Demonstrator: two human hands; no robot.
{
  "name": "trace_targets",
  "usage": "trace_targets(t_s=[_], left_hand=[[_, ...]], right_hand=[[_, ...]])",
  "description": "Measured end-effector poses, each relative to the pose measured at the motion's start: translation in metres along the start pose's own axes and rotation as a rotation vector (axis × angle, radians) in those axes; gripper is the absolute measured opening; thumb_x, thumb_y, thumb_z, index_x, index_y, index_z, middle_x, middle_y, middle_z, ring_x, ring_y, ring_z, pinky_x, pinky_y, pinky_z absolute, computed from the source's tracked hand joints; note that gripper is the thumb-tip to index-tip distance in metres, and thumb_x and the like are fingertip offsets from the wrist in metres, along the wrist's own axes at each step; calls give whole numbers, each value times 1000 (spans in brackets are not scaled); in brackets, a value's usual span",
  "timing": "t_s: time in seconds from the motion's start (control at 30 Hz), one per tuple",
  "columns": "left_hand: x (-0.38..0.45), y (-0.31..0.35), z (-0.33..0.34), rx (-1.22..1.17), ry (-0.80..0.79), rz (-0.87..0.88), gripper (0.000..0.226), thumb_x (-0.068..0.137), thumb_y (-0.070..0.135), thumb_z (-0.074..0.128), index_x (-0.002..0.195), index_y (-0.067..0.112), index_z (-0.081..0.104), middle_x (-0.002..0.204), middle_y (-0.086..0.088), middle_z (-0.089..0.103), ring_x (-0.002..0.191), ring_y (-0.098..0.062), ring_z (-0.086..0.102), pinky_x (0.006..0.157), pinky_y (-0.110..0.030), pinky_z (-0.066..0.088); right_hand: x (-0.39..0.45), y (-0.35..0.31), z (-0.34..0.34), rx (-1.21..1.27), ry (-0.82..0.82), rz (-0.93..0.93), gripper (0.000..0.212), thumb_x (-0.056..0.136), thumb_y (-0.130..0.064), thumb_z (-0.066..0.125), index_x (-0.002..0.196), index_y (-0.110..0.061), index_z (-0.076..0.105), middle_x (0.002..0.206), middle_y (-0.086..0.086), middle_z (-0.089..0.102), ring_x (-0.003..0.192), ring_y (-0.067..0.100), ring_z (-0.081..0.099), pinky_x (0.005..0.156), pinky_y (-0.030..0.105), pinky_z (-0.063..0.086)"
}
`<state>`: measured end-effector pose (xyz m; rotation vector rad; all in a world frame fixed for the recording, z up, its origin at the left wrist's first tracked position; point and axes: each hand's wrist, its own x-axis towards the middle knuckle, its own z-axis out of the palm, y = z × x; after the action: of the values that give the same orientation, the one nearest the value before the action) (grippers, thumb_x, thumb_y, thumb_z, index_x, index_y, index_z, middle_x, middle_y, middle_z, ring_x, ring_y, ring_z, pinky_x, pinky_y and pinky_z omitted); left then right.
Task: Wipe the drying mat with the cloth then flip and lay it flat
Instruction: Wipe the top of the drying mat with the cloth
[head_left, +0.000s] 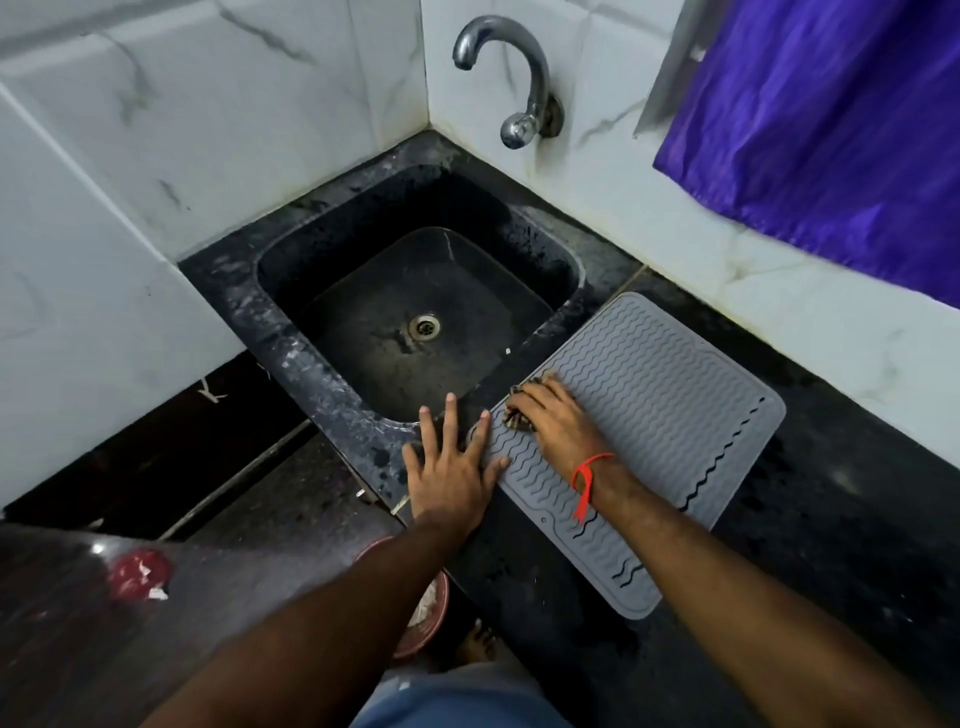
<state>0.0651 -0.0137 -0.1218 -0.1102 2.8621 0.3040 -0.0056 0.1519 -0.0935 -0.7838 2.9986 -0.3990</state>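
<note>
- Grey silicone drying mat (660, 415): lies flat on the black counter (831, 519) just right of the sink (322, 332), wavy ribs facing up, its near-left corner by the sink's front rim.
- Cloth (519, 415): small dark bunched rag, mostly hidden under the right hand; sits on the mat's left end, near the edge beside the sink.
- Right hand (558, 423): palm down, fingers curved over the cloth and pressing it onto the ribs. Whether the fingertips actually pinch the rag or merely bear on it cannot be told from this angle. A red thread (587, 480) is tied at the wrist.
- Left hand (449, 460): fingers spread wide and straight, holding nothing; palm rests on the counter edge, with the thumb and forefinger touching the mat's left border, apparently steadying it.
- Step in hand, judged: wiping, flip not yet begun.
- To do it well: keep the left hand pinning the border so the mat does not creep; run the cloth along the grooves, not across them, so it reaches the channels; work from the sink end toward the far right corner in overlapping passes; cover the slotted edge too.
- Also present: chrome tap (509, 73) on the tiled wall, purple curtain (831, 130) at right.
</note>
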Motion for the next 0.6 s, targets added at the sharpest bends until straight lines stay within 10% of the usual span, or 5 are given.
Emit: trace_targets(t_s=[0.33, 0.6], left_hand=[[6, -9, -2, 29, -65, 42, 86, 84, 87, 9, 152, 44, -22, 151, 1, -50, 137, -32, -47, 114, -69, -5], [8, -13, -8, 30, -101, 47, 93, 76, 95, 13, 151, 49, -19, 152, 0, -49, 138, -36, -44, 112, -72, -5]], right_hand=[[-3, 27, -3, -102, -57, -364, 38, 86, -6, 52, 119, -20, 65, 133, 1, 58, 135, 28, 44, 109, 39, 42], [31, 70, -23, -46, 16, 34, 42, 77, 8, 62, 114, -11, 68, 123, 9, 62, 119, 28, 51, 107, 39, 41]])
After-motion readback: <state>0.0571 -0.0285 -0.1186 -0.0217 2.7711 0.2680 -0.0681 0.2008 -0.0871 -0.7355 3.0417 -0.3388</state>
